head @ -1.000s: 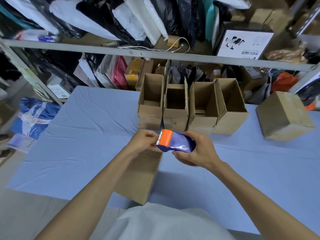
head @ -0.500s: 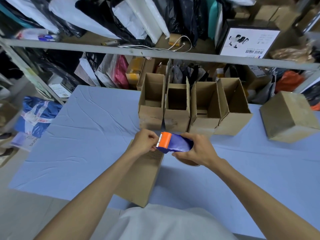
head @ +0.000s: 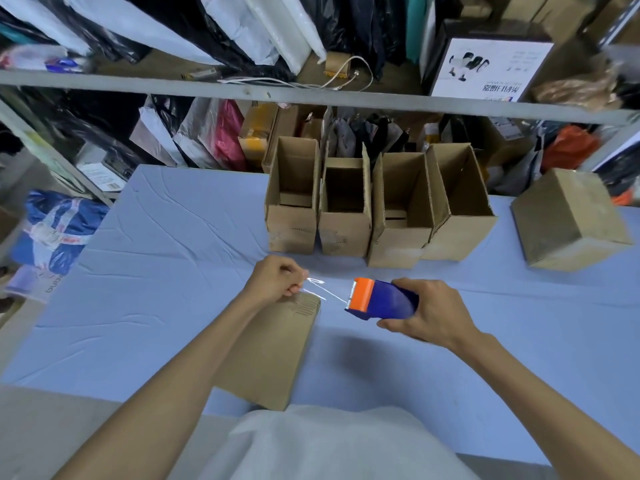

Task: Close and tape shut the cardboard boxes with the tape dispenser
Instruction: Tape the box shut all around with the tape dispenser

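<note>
Left hand (head: pixel 277 280): my fingers pinch the clear tape end (head: pixel 313 285)
Right hand (head: pixel 431 311): clamped round the tape dispenser (head: pixel 379 299)
Cardboard box (head: pixel 273 351): lies closed beneath my left wrist

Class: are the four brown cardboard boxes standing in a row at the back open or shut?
Open: the four brown cardboard boxes have raised flaps and visible insides.

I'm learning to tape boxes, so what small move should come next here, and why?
Probably lower the tape end onto the far end of the closed box and press it down. The left hand pinches a strip of clear tape stretched from the tape dispenser in the right hand, just above that end, not yet stuck.
</note>
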